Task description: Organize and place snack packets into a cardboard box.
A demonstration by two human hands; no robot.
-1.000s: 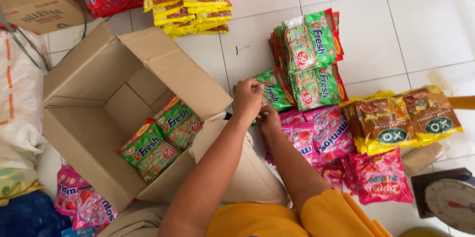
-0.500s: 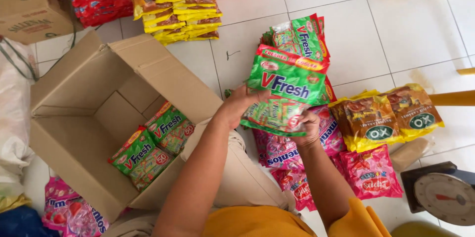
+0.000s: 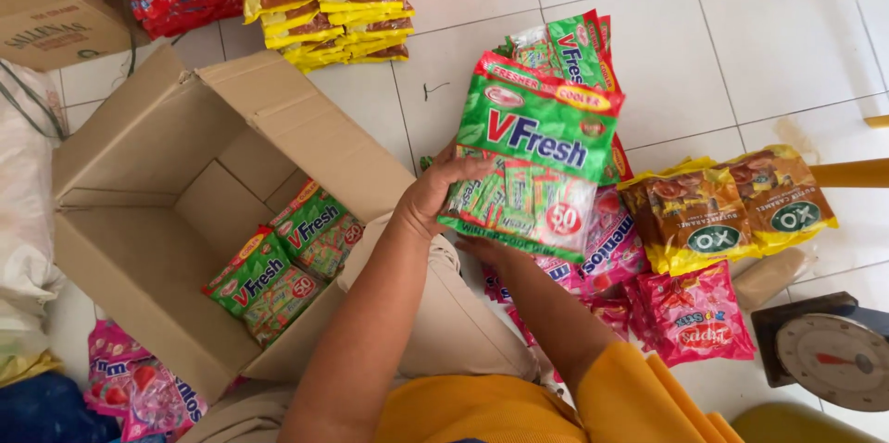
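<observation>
Glossy green candy bag [image 3: 537,161] (crinkly plastic) gripped by both hands [image 3: 428,198].

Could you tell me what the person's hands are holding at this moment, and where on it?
A green candy bag: the left hand grips its lower left edge, and the right hand supports its bottom edge from beneath.
</observation>
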